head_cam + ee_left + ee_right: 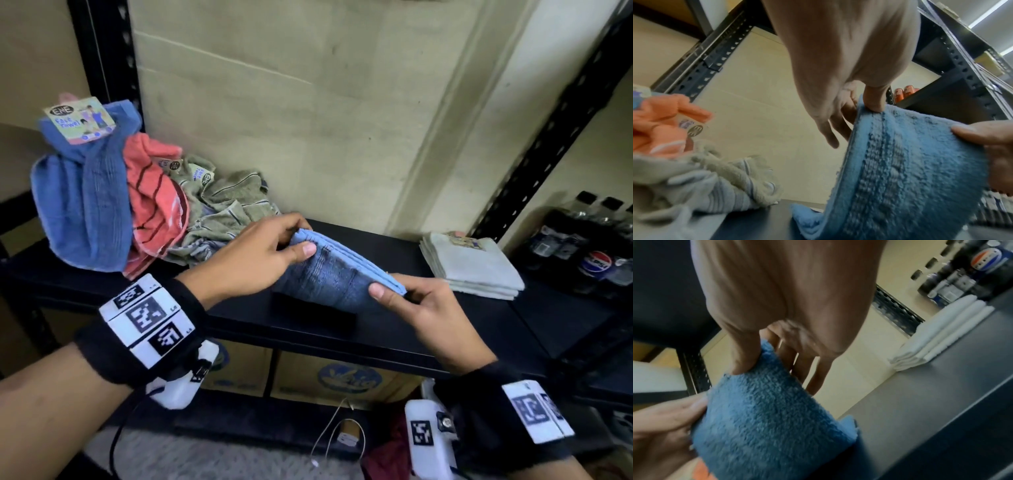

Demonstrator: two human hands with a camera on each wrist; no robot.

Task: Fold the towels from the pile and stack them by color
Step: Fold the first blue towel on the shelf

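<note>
Two hands hold one folded blue towel (337, 275) on edge over the black shelf (428, 329) in your head view. Your left hand (253, 255) pinches its far upper corner, thumb on the near face and fingers curled behind; your right hand (423, 305) pinches the near upper corner the same way. The towel's layered fold edges face up and its bottom touches the shelf. Left of it lies the unfolded pile (137, 202): a darker blue towel with a paper label, a coral striped one, olive striped ones. Right of it, well apart, sits a stack of folded pale towels (474, 265), with dark soda bottles (589, 240) beyond.

From your left wrist, your left hand (840, 65) grips the towel (906, 170) at its top edge, thumb pressing the rim, while your right thumb clamps the opposite corner. The pile (694, 170) lies at left.

From your right wrist, your right hand (785, 305) has its thumb pressed on the towel (766, 418), fingers extended behind it. The pale stack (941, 332) rests on the shelf (941, 402) beyond.
</note>
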